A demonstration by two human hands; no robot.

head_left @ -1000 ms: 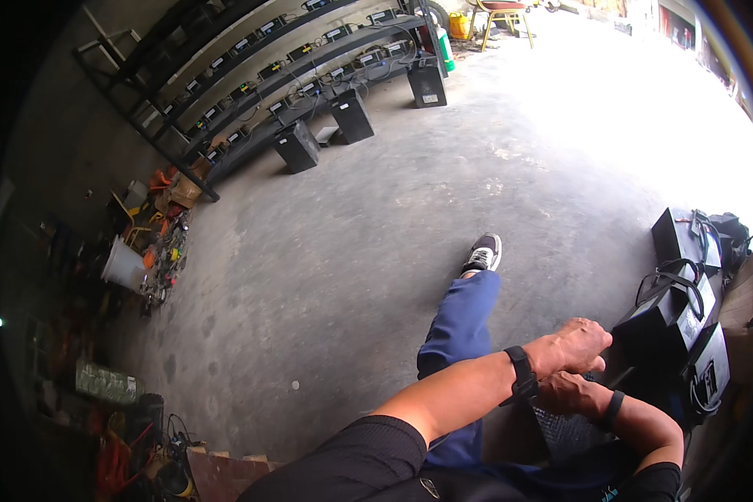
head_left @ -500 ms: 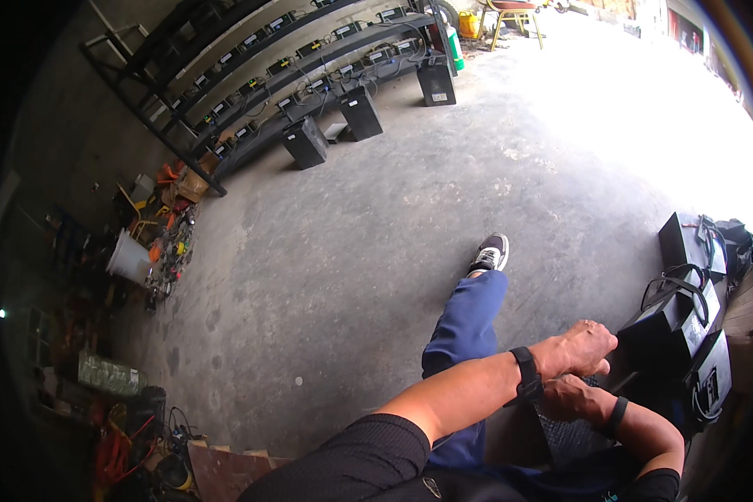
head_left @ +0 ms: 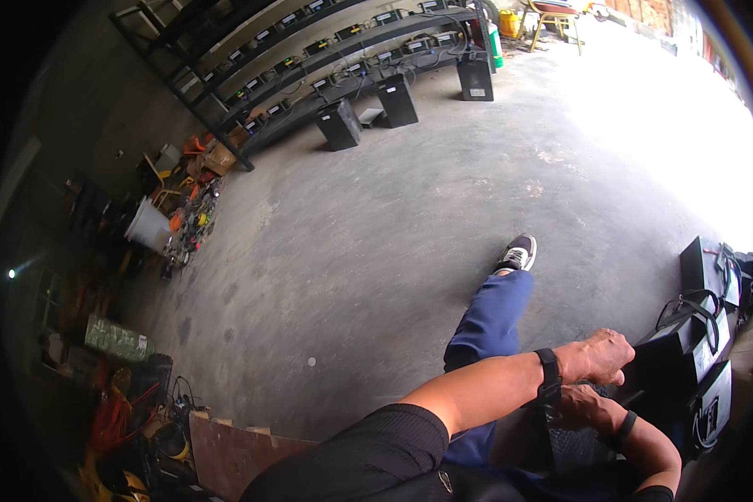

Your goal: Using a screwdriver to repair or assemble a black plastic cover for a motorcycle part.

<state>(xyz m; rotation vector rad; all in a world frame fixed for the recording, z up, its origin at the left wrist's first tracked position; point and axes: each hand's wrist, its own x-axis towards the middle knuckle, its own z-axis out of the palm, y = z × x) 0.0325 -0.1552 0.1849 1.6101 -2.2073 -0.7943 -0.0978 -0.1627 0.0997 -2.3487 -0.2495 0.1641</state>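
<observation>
My left hand (head_left: pixel 596 356) is closed in a fist, with a dark band on its wrist; it is stretched across to the right, beside a black box-shaped case (head_left: pixel 673 351). Just below and nearer to me, my right hand (head_left: pixel 590 407) is also closed, its fingers curled under the left wrist. Whatever either hand holds is hidden behind the fingers. A dark panel with a textured surface (head_left: pixel 576 448) lies beneath the right hand. Black cables loop over the case, and another black case with a coiled cable (head_left: pixel 711 407) stands right beside it.
A black metal rack (head_left: pixel 289 117) with several wired devices stands at the far wall, with black boxes (head_left: pixel 339 125) on the floor before it. Loose parts and a white bucket (head_left: pixel 148 224) lie along the left. My foot (head_left: pixel 518 253) rests on the concrete floor (head_left: pixel 351 251).
The whole view has swung left, so the rack, floor items and cases appear farther right. Both hands keep nearly the same closed pose beside the black case.
</observation>
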